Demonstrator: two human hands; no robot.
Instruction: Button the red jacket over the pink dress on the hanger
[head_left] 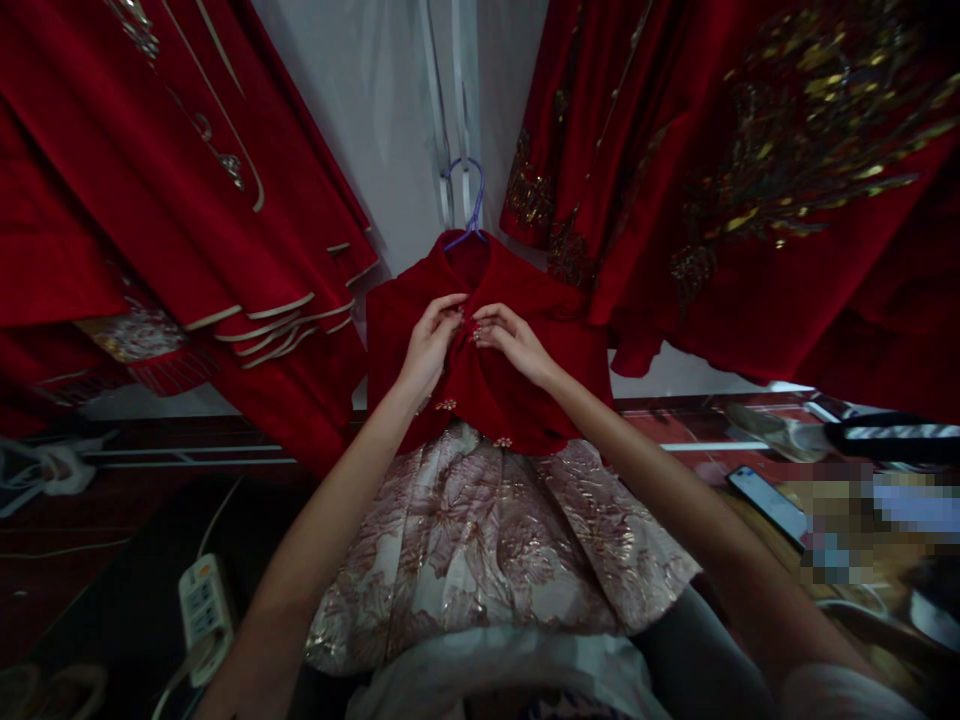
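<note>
A short red jacket (562,390) hangs on a purple hanger (477,195), with a patterned pinkish-silver skirt (495,540) showing beneath it and spreading towards my lap. My left hand (433,345) holds one front edge of the jacket just below the collar, its fingers bent and closed on the cloth. Opposite it, my right hand (516,342) pinches the other front edge, fingertips close to those of the left. Small jewelled ornaments (447,405) sit along the lower front edges. Whatever lies right between the fingertips is too small to make out.
Red garments with pale trim (285,230) hang at the left, and gold-embroidered red garments (750,250) at the right. A power strip (204,615) lies at lower left. On a wooden surface at right lies a phone (769,508). White straps (459,100) run above the hanger.
</note>
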